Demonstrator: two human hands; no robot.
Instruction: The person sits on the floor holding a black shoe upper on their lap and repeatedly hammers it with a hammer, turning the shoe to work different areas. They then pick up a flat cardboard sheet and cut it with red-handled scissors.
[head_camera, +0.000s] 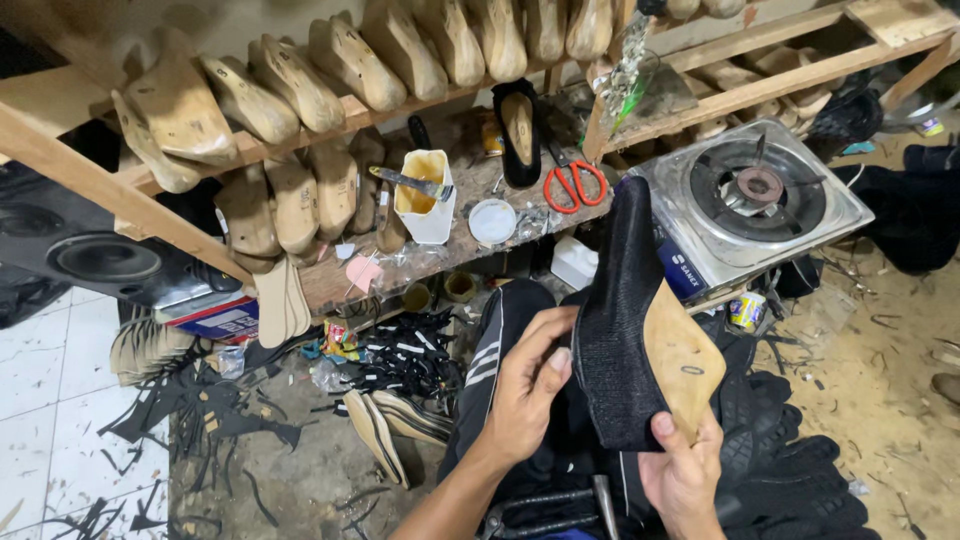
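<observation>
From the head camera, the left hand (528, 385) curls closed against the side of a black shoe upper (622, 320) stretched over a wooden last (688, 362), held above the lap. The right hand (685, 470) grips its heel end from below, thumb on the wood. Keeping the fabric taut and evenly pulled would likely serve best.

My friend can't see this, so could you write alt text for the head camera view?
Left hand and right hand hold a black shoe upper stretched over a wooden last, above a cluttered workshop floor, with red scissors and a gas stove behind.
</observation>
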